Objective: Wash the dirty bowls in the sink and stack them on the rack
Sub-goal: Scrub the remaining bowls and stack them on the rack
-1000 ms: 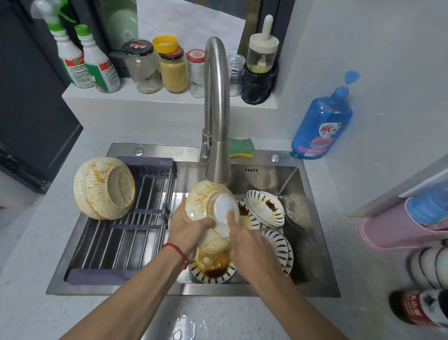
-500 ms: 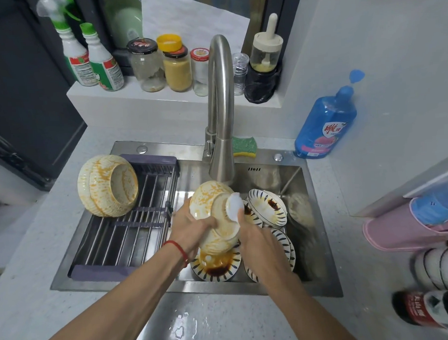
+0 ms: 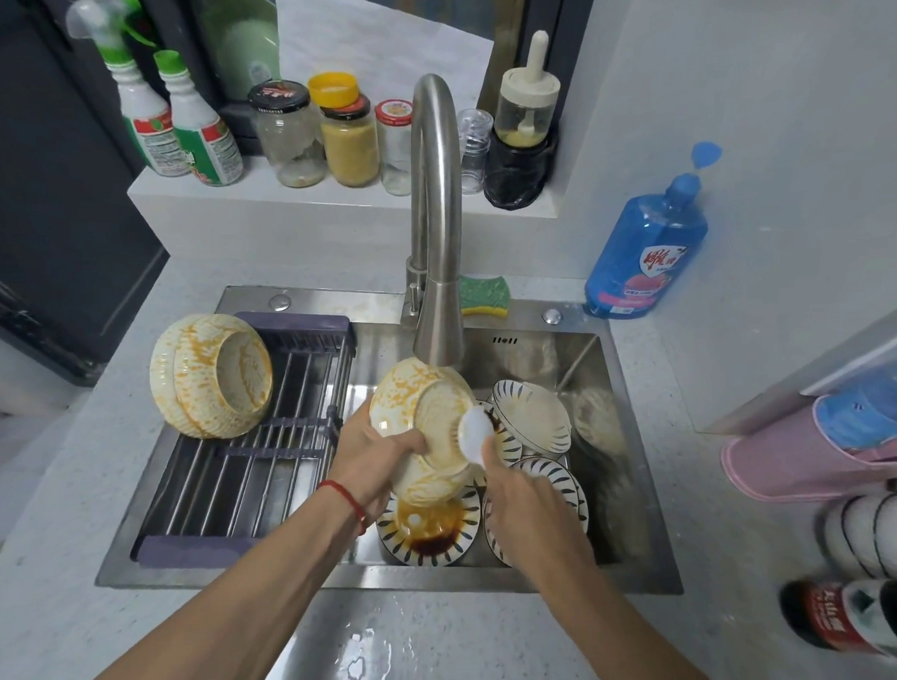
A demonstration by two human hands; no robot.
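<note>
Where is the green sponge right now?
The green sponge sits on the sink's back rim, just right of the faucet base, left of the blue soap bottle.

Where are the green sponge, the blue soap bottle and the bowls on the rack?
green sponge (image 3: 483,295), head view, top face.
blue soap bottle (image 3: 647,249), head view, body.
bowls on the rack (image 3: 211,376), head view, stained side.

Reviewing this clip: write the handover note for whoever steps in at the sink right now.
Left hand grips a stained cream bowl tilted under the faucet.
Right hand holds a white scrubber against that bowl's rim.
Two cream bowls, orange-streaked, lie nested on their side on the rack.
Striped bowls with dark sauce sit in the sink.
Done: two bowls racked, though streaked. Left: finish this bowl, wash the striped ones, stack all.
</note>
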